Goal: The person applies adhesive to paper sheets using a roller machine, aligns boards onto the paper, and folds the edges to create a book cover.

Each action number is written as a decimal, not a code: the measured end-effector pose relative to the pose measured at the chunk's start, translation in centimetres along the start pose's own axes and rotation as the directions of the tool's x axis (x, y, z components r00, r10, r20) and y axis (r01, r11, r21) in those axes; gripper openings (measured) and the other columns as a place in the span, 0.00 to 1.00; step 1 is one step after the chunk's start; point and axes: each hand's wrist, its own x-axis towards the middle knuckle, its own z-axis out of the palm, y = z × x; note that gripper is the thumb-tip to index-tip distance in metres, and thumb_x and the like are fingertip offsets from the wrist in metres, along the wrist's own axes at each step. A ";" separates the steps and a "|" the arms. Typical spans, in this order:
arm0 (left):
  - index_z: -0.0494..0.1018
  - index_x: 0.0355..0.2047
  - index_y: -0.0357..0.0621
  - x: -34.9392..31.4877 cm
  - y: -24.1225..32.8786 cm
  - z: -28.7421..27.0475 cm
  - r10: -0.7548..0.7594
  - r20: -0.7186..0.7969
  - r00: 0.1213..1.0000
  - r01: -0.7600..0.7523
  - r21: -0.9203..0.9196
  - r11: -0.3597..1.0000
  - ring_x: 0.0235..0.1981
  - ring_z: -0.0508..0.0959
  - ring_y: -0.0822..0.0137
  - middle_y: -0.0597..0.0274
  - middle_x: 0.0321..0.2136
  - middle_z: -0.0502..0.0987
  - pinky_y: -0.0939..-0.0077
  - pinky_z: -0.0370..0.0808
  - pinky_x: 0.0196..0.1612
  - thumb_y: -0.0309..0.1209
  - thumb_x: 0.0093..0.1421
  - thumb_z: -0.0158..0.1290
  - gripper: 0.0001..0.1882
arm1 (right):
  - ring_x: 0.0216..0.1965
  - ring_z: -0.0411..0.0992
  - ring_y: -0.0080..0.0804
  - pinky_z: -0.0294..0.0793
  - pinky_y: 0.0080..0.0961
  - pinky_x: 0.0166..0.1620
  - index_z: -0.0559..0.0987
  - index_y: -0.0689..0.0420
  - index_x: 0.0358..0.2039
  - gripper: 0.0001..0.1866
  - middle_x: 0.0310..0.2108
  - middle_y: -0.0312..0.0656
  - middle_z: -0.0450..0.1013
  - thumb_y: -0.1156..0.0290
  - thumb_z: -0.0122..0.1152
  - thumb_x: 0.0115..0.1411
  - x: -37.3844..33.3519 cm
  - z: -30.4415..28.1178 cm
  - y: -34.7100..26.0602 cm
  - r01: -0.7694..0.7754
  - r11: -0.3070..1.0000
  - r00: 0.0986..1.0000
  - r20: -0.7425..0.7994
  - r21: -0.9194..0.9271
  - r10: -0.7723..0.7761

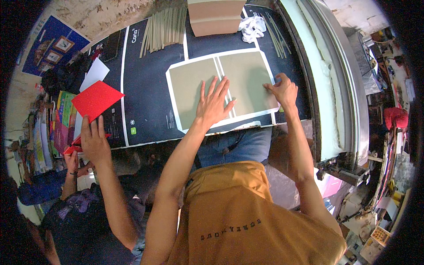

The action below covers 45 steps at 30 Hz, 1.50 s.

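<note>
A white sheet (173,101) lies on the table with two grey-beige boards, a left board (190,81) and a right board (249,77), on top of it. A narrow grey strip (219,66) runs between the boards, and a white margin shows around them. My left hand (213,104) rests flat with spread fingers on the left board and across the strip. At the right edge of the sheet my right hand (285,91) has its fingers curled and its thumb pointing inward over the right board. Whatever its fingertips pinch there is hidden.
On the dark table covering (148,84) lie a fan of thin strips (163,28), a beige block (216,17), a crumpled white cloth (252,28) and more strips (276,35). A large metal-edged machine (327,79) borders the right. At left, a co-worker's hand (96,143) touches a red card (98,100).
</note>
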 end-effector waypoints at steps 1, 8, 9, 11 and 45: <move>0.58 0.71 0.45 0.1 -0.1 -0.1 -0.006 0.011 1.000 0.006 -0.002 1.000 0.75 0.50 0.54 0.62 0.74 0.54 0.38 0.40 0.74 0.55 0.68 0.47 0.39 | 0.33 0.82 0.45 0.76 0.43 0.41 0.81 0.57 0.47 0.33 0.29 0.44 0.83 0.50 0.79 0.45 0.1 -0.2 -0.4 -0.042 0.999 0.998 0.038 0.021 0.041; 0.57 0.72 0.45 -0.1 -0.1 -0.1 -0.013 0.033 0.999 0.013 0.006 1.000 0.75 0.51 0.54 0.62 0.74 0.53 0.39 0.41 0.74 0.55 0.68 0.46 0.39 | 0.42 0.81 0.48 0.72 0.48 0.47 0.76 0.56 0.54 0.36 0.39 0.46 0.83 0.52 0.78 0.48 -0.1 -0.3 -1.4 -0.089 0.996 0.989 0.123 -0.001 0.088; 0.56 0.72 0.44 -0.2 -0.1 -0.2 -0.016 0.046 0.999 0.016 0.013 1.000 0.75 0.51 0.53 0.62 0.74 0.53 0.40 0.42 0.74 0.55 0.68 0.45 0.39 | 0.42 0.81 0.48 0.72 0.48 0.47 0.76 0.56 0.54 0.36 0.39 0.46 0.83 0.52 0.78 0.48 -0.5 0.5 -1.4 -0.091 0.996 0.989 0.119 0.006 0.090; 0.56 0.72 0.43 -0.1 -0.2 -0.3 -0.023 0.026 0.999 0.024 -0.006 1.000 0.74 0.52 0.53 0.61 0.74 0.53 0.40 0.43 0.74 0.53 0.69 0.45 0.38 | 0.52 0.77 0.48 0.72 0.50 0.51 0.73 0.55 0.59 0.38 0.53 0.49 0.77 0.52 0.75 0.51 -1.5 1.1 -3.0 0.266 0.963 0.959 -0.111 0.035 -0.260; 0.60 0.70 0.37 2.1 -0.4 -1.2 -0.092 0.267 0.959 0.115 -0.075 0.991 0.74 0.53 0.47 0.55 0.73 0.55 0.34 0.43 0.72 0.47 0.68 0.47 0.36 | 0.76 0.44 0.51 0.41 0.54 0.74 0.56 0.54 0.74 0.43 0.75 0.55 0.48 0.41 0.48 0.67 1.2 6.1 -8.5 0.178 0.979 0.975 0.155 -0.096 -0.162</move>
